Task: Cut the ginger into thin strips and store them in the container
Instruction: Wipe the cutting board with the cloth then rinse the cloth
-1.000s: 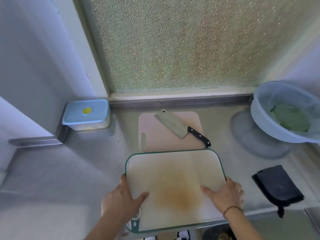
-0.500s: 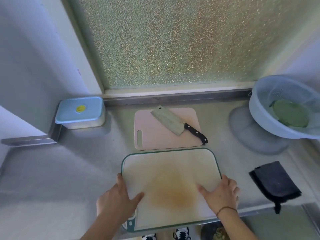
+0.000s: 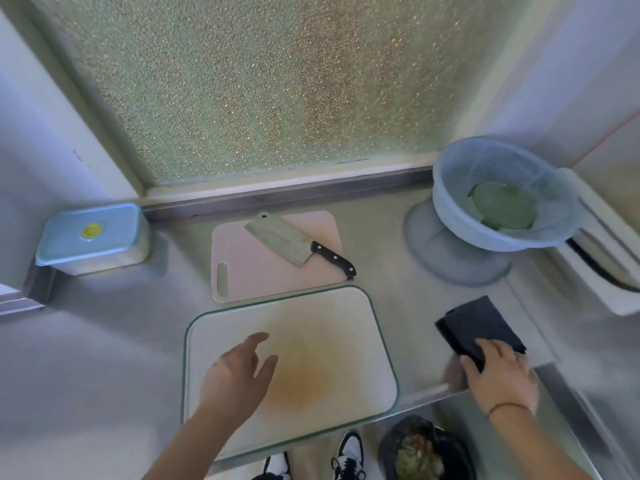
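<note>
Left hand (image 3: 239, 372), we note, has lifted off the near-left edge of the large cutting board (image 3: 332, 327) and now hovers over its left half, fingers spread and relaxed, holding nothing. Right hand (image 3: 498, 372) has left the board's right edge and moved out to the dark cloth (image 3: 478, 323) at the near right of the counter; its fingers lie over the cloth's near end, and we cannot tell whether they are gripping it or merely resting on it.

We judge that positioning of the board is finished and that the cloth is being fetched, perhaps to wipe or steady the board; cutting has not begun. We find no ginger in view. The container (image 3: 91, 237), lid on, stands at the far left against the wall, well apart from the board. The cleaver (image 3: 294, 244) lies untouched on the small pink board (image 3: 273, 261), just beyond the large one.

The large board carries a yellowish stain at its centre and overhangs the counter's near edge. The counter (image 3: 104, 341) is brushed metal, backed by a frosted glass pane (image 3: 277, 81). A pale colander (image 3: 498, 195) with something green in it sits tilted at the far right. Below the counter edge we see shoes and a dark bag of scraps (image 3: 422, 452)
</note>
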`<state>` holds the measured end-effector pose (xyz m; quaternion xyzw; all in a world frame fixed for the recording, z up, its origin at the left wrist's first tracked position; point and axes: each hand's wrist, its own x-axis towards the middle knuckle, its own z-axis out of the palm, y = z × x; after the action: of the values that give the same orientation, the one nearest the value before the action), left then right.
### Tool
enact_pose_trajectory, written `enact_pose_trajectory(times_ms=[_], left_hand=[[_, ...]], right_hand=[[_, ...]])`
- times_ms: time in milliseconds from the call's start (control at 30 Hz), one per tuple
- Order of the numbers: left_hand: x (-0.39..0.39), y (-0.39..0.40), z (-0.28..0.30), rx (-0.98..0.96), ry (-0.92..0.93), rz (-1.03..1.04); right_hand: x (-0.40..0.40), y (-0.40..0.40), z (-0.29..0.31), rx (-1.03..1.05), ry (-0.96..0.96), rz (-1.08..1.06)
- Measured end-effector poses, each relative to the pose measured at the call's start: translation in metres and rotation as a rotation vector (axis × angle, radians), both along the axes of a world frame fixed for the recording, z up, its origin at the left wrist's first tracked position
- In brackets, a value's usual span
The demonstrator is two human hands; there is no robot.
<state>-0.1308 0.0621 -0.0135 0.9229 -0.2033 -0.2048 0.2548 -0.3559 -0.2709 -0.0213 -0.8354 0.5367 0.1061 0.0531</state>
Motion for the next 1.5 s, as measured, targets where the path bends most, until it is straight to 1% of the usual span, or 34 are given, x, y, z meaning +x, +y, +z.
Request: enact_pose_trajectory(times_ms=[100,167,267,333,400,467,567,600,667,733,833,867,900,967,1000,1033,1067,1100,1133,1200,1233,1267,1300,1333,1367,1400,1433,1467,1500], left_hand=[[-0.025,-0.04,0.005,-0.057,0.031,-0.166],[-0.038,-0.065,0.012,-0.044,0.051,-0.27],[-0.059,-0.101,0.019,-0.044,0.109,-0.358],[-0.076,-0.122,0.025,-0.124,0.185,-0.348],[-0.093,-0.144,0.027,-0.249,0.275,-0.28],[-0.108,-0.164,0.03,-0.338,0.41,-0.241],[-0.126,-0.193,0.036,-0.396,0.621,-0.273],[-0.132,-0.199,0.037,-0.434,0.637,-0.284],[-0.142,-0.206,0.038,-0.483,0.584,-0.284],[-0.145,-0.203,0.037,-0.519,0.595,-0.277],[-0.13,-0.177,0.027,-0.582,0.77,-0.282],[-0.122,-0.165,0.025,-0.618,0.836,-0.255],[-0.111,-0.152,0.024,-0.632,0.865,-0.209],[-0.087,-0.126,0.025,-0.69,0.857,-0.085],[-0.075,-0.112,0.025,-0.729,0.906,-0.024],[-0.064,-0.098,0.026,-0.743,0.995,0.013],[-0.055,-0.083,0.029,-0.756,1.081,0.011],[-0.048,-0.068,0.03,-0.738,1.123,-0.02],[-0.043,-0.057,0.032,-0.702,1.114,-0.07],[-0.04,-0.046,0.036,-0.668,1.054,-0.169],[-0.04,-0.046,0.036,-0.685,1.036,-0.169],[-0.042,-0.046,0.036,-0.741,1.058,-0.127],[-0.043,-0.048,0.034,-0.819,1.124,-0.046],[-0.045,-0.051,0.03,-0.912,1.195,0.057],[-0.048,-0.056,0.024,-0.987,1.249,0.166],[-0.05,-0.061,0.018,-1.021,1.266,0.27],[-0.052,-0.066,0.014,-1.012,1.242,0.354],[-0.053,-0.071,0.01,-0.982,1.192,0.42],[-0.053,-0.076,0.006,-0.943,1.125,0.463]], right_hand=[[-0.009,-0.011,0.001,-0.052,-0.098,0.024],[-0.009,-0.018,0.003,-0.039,-0.166,0.04],[-0.003,-0.016,0.02,0.005,-0.513,-0.035],[0.002,-0.014,0.041,0.028,-0.711,-0.035],[0.007,-0.012,0.067,0.083,-0.852,0.027],[0.01,-0.009,0.09,0.151,-0.93,0.092],[0.015,-0.002,0.113,0.192,-1.01,0.133],[0.016,0.0,0.119,0.21,-1.034,0.132],[0.019,0.003,0.13,0.242,-1.077,0.13],[0.021,0.003,0.141,0.258,-1.098,0.141],[0.024,-0.003,0.156,0.243,-1.108,0.164],[0.026,-0.006,0.158,0.25,-1.097,0.172],[0.027,-0.007,0.159,0.273,-1.079,0.181],[0.03,-0.007,0.151,0.377,-1.013,0.165],[0.033,-0.003,0.146,0.447,-0.984,0.149],[0.036,0.003,0.141,0.52,-0.965,0.123],[0.04,0.01,0.136,0.592,-0.967,0.077],[0.045,0.018,0.133,0.699,-0.998,-0.011],[0.05,0.023,0.13,0.845,-1.049,-0.148],[0.06,0.029,0.128,1.227,-1.116,-0.42],[0.061,0.029,0.128,1.405,-1.13,-0.502],[0.062,0.029,0.129,1.541,-1.151,-0.546],[0.061,0.027,0.125,1.588,-1.186,-0.531],[0.063,0.031,0.122,1.613,-1.212,-0.529],[0.065,0.036,0.112,1.606,-1.198,-0.505],[0.067,0.043,0.1,1.571,-1.089,-0.511],[0.067,0.049,0.086,1.453,-0.937,-0.458],[0.068,0.053,0.072,1.28,-0.81,-0.324],[0.071,0.053,0.059,1.099,-0.682,-0.136]])
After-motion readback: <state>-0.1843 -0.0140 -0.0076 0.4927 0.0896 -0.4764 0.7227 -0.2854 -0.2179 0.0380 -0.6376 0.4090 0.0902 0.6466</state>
